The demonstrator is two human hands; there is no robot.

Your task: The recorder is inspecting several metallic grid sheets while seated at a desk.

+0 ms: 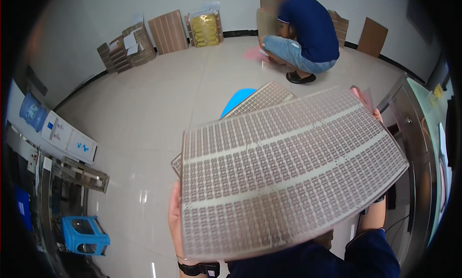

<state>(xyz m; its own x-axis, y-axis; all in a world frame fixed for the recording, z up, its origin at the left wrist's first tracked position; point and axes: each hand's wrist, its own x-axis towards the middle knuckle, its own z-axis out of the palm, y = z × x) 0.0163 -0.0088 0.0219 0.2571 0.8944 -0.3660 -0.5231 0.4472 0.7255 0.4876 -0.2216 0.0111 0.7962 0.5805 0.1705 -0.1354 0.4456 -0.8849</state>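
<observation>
A large flat patterned panel (288, 167), pale with dense rows of small grey shapes and two plain bands, spans the space before me. My left hand (174, 215) grips its left edge, fingers partly hidden behind it. At the far right edge my right hand (377, 115) is closed on the same panel, mostly hidden by it. Something pink (356, 91) shows beside that hand; its kind is unclear. Behind lies a second patterned panel (269, 97), its far corner over a blue rounded surface (237, 101). Whether that panel rests on the blue surface cannot be told.
A person in a dark blue shirt (313, 25) squats near the far wall beside pink sheeting (255, 54). Brown boards (167, 31) lean there. To the left stand a blue stool (85, 234) and a water dispenser (67, 136); to the right, a metal cabinet (409, 133).
</observation>
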